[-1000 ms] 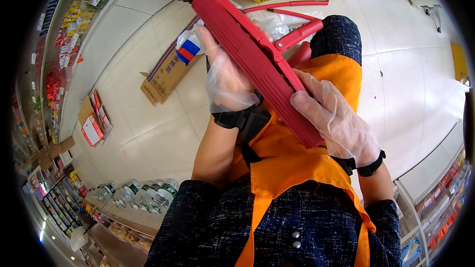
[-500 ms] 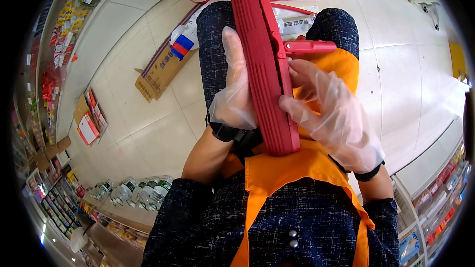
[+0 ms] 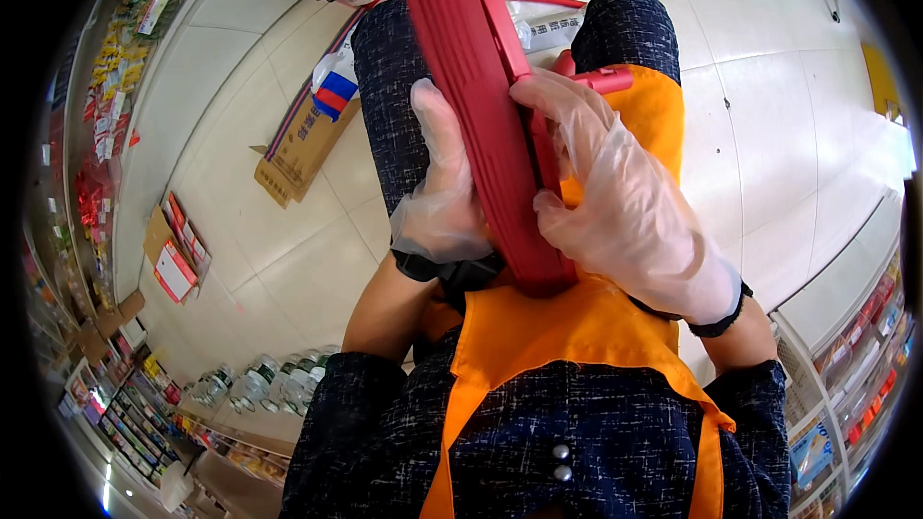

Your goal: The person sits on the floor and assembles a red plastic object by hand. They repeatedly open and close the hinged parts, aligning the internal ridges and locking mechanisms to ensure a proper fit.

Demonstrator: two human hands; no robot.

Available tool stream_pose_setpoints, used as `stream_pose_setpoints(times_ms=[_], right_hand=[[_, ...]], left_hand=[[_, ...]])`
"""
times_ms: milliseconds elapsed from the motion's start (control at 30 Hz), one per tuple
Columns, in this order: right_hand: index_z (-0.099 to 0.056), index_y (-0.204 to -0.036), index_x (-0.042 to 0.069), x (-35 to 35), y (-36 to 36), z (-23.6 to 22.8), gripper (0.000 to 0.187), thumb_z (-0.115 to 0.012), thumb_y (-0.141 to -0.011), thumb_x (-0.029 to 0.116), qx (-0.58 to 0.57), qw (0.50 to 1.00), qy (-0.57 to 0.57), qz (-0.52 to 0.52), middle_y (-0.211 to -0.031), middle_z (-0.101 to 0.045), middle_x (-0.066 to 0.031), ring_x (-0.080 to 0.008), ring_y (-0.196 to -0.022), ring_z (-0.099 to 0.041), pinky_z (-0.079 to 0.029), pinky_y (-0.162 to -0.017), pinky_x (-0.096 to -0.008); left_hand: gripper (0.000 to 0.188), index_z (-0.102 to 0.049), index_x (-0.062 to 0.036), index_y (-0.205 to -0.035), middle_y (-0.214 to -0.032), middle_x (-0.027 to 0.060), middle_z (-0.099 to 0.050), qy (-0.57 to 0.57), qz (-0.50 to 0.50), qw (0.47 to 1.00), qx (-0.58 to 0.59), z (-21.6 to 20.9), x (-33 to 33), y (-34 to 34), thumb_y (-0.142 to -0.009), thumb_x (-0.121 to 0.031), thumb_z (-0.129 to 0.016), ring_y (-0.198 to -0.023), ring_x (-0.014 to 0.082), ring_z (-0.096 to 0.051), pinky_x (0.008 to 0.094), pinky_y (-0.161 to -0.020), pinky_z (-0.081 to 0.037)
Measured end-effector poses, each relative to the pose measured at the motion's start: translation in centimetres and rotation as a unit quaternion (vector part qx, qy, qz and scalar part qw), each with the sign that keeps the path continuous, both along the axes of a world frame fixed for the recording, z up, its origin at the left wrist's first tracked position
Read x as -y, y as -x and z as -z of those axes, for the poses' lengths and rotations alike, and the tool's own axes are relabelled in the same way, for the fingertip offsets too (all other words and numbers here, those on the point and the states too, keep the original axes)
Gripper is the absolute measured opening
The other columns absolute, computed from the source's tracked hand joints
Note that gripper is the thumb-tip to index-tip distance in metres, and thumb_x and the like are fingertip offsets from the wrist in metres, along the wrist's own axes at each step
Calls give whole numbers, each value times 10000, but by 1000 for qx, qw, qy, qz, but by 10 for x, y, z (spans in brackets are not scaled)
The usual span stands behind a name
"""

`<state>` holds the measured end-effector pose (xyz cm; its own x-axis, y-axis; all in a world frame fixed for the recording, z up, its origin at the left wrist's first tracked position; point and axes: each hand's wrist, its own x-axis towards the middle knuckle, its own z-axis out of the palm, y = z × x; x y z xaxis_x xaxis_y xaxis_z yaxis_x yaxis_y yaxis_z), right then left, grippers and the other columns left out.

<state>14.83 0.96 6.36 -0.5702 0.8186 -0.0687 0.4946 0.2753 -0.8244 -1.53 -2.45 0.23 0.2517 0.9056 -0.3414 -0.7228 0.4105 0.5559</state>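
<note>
On the left, a flattened piece of cardboard (image 3: pixel 298 159) is lying on the floor (image 3: pixel 308 303), well apart from your hands. Next, your left hand (image 3: pixel 440 187), in a clear glove, is lying along the left side of the red ribbed bar (image 3: pixel 471 86), thumb raised; its fingers are hiding behind, so you cannot tell whether that grip is closing. The bar is slanting between your hands above your lap, its near end meeting your orange apron (image 3: pixel 567 336) or hanging just over it. Your gloved right hand (image 3: pixel 625 207) is touching the bar's right side, thumb and forefinger standing apart; whether its other fingers are clamping anything, you cannot tell. Beyond them a short red arm (image 3: pixel 606 80) is jutting right. You are probably steadying the bar while handling its right side; the next move is likely calling for firm left support and careful right fingertips by the arm.
</note>
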Motion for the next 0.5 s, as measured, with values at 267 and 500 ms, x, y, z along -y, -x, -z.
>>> stream_pose_setpoints(times_ms=[267, 500], right_hand=[[-475, -1459, 70, -8, -9, -8, 697, -683, -809, -71, 8, 996, 87, -11, -1405, -572, -160, -334, -1235, -638, -553, -972, -349], [-476, -1458, 66, -2, -8, 1, 684, -677, -819, -73, 50, 998, 12, -27, -1412, -568, -202, -378, -1193, -653, -563, -997, -391]], left_hand=[[1107, -335, -102, -1593, -1529, 139, -483, 54, 8, 997, 53, 3, 5, -4, -864, -933, -277, -1383, 263, -520, 420, -1152, -457], [1121, -235, -133, -1652, -1623, 152, -400, 72, -12, 994, 82, 3, 7, -9, -864, -928, -296, -1471, 289, -446, 435, -1219, -393]])
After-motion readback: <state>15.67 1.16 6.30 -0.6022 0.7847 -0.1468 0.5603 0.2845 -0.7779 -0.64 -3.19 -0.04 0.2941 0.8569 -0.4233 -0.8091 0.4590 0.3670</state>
